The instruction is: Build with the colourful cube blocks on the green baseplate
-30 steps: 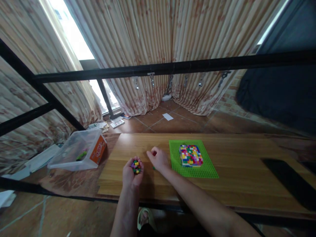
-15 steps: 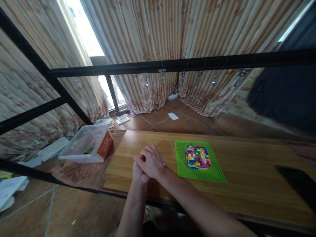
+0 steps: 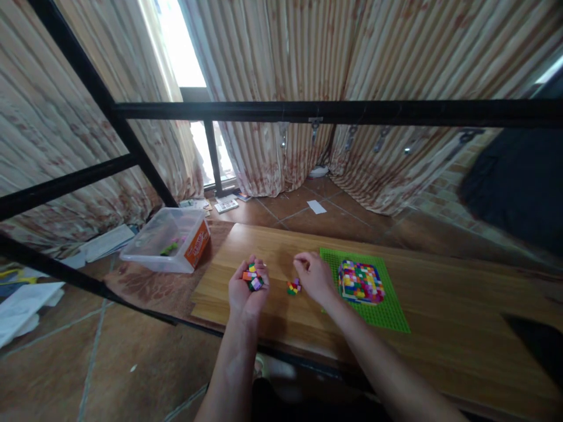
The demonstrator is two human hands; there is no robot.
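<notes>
My left hand (image 3: 246,293) is cupped palm up around several small toy building bricks (image 3: 254,276) in orange, yellow, green and lilac. To its right, a small heap of loose bricks (image 3: 292,287) lies on the wooden tabletop (image 3: 272,316). Just above and beside that heap is my right hand (image 3: 314,275), its fingers curled toward the thumb; whether a brick is between them I cannot make out. A green baseplate (image 3: 391,308) lies right of my right hand, bearing a multicoloured block of bricks (image 3: 361,281) with a roughly square outline.
A clear plastic box (image 3: 153,234) with an orange label and a few green and pink pieces stands left of the table. At the right end lies a dark flat object (image 3: 534,340). A black metal rail (image 3: 343,111) with hanging clips crosses in front of the curtains.
My hands were clasped together; now they are apart. The left has turned palm up, showing bricks, and the right has moved right. A small heap of bricks now shows between them. The view has shifted slightly.
</notes>
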